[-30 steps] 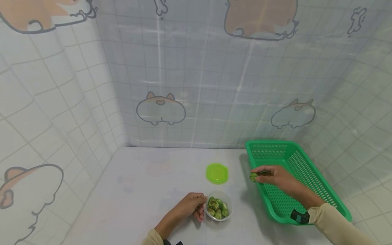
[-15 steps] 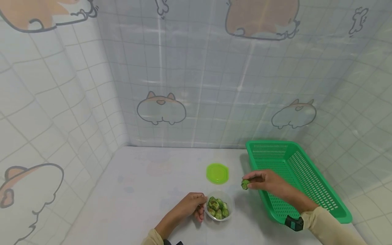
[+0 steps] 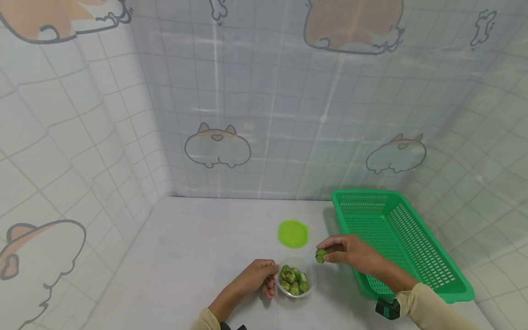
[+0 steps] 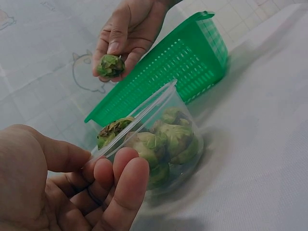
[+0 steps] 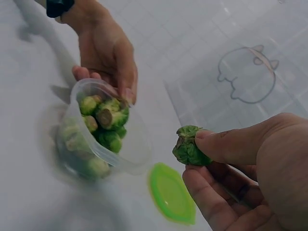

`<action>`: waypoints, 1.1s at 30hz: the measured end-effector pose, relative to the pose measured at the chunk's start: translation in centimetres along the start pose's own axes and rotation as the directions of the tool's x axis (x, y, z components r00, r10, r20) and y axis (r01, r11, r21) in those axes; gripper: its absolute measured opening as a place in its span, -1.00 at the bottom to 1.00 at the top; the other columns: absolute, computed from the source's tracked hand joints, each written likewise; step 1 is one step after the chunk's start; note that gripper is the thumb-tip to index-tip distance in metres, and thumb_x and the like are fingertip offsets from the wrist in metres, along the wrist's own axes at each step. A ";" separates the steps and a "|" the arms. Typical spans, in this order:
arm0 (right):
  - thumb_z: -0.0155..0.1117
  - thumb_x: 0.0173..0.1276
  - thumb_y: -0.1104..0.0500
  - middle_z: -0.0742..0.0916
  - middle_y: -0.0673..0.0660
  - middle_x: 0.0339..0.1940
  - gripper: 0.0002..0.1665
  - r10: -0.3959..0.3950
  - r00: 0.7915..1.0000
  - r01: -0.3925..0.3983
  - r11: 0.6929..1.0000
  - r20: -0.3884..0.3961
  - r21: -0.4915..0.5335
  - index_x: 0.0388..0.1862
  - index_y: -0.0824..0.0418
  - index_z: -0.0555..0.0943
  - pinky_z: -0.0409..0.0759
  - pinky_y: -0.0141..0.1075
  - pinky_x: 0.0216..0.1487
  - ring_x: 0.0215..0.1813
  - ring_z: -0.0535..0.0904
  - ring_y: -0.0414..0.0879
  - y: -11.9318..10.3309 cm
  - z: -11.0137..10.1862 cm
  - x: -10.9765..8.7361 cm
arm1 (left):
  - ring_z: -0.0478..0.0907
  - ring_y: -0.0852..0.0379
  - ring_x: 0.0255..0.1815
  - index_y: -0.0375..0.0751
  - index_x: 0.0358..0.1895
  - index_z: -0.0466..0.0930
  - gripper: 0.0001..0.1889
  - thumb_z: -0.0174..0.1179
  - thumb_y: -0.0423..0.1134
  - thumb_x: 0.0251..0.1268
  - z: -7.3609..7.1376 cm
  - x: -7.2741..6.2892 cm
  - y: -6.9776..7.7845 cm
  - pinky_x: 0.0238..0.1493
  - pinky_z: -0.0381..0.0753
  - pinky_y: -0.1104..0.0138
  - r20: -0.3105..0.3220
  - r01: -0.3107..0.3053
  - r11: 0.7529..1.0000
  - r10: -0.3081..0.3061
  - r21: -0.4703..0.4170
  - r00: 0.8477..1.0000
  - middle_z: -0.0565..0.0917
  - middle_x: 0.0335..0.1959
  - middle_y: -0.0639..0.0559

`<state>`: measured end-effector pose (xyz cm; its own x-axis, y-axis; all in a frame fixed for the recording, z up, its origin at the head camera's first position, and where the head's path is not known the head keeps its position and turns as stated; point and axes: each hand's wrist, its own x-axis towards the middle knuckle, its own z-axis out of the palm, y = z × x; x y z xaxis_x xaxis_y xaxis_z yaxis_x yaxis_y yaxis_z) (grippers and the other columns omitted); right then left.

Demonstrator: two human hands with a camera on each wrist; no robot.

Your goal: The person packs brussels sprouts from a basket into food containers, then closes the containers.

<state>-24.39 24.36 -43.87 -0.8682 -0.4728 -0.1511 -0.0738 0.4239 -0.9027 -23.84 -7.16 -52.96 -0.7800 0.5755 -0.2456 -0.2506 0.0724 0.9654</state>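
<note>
My right hand (image 3: pixel 350 253) pinches a single Brussels sprout (image 5: pixel 190 145) between thumb and fingers, just right of a clear plastic container (image 3: pixel 310 271). Several Brussels sprouts (image 3: pixel 294 280) fill part of that container, one with browned outer leaves. On the container's left side, my left hand (image 3: pixel 257 278) grips the rim between thumb and fingers, as the left wrist view (image 4: pixel 91 159) also shows. Behind the container a bright green lid (image 3: pixel 293 233) lies flat on the white table.
A green perforated basket (image 3: pixel 443 250) stands at the right, partly behind my right forearm, and no sprouts show in it. White table surface (image 3: pixel 198 247) stretches to the left. Patterned sheeting (image 3: pixel 264 114) rises at the back and both sides.
My right hand has moved left and toward me from the basket's rim, carrying the sprout close to the container. My left hand stays on the container's rim.
</note>
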 end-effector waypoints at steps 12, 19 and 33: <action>0.42 0.36 0.17 0.75 0.16 0.01 -0.69 -0.068 0.997 0.069 0.997 0.023 -0.043 0.06 0.18 0.70 0.69 -0.34 -0.09 -0.01 0.70 -0.06 0.2 2.4 0.9 | 0.58 0.14 -0.67 -0.31 -0.43 0.49 -0.63 0.03 -0.14 0.58 -0.1 0.1 0.2 -0.58 0.71 0.26 -0.003 0.008 1.000 -0.008 -0.001 1.000 0.52 -0.65 0.00; 0.42 0.35 0.20 0.76 0.12 -0.03 -0.72 -0.118 0.992 0.122 0.988 0.052 -0.090 0.03 0.14 0.71 0.70 -0.33 -0.14 -0.03 0.71 -0.11 0.5 3.5 1.0 | 0.58 0.16 -0.68 -0.29 -0.45 0.49 -0.64 0.03 -0.16 0.58 0.0 0.1 0.1 -0.58 0.71 0.27 0.000 0.004 1.000 -0.004 -0.002 1.000 0.51 -0.66 0.00; 0.46 0.28 0.29 0.74 0.00 -0.10 -0.72 -0.174 0.983 0.185 0.948 0.064 -0.258 -0.02 0.19 0.71 0.70 -0.33 -0.25 -0.10 0.66 -0.19 0.3 5.4 1.4 | 0.58 0.16 -0.67 -0.27 -0.45 0.49 -0.63 0.03 -0.14 0.58 0.0 0.0 0.1 -0.57 0.71 0.27 0.004 0.006 1.000 -0.006 0.000 1.000 0.52 -0.65 0.01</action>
<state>-22.97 19.67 -46.52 -0.8091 -0.5874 -0.0171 -0.3566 0.5139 -0.7802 -23.89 -7.17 -52.85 -0.7764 0.5781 -0.2510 -0.2551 0.0759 0.9639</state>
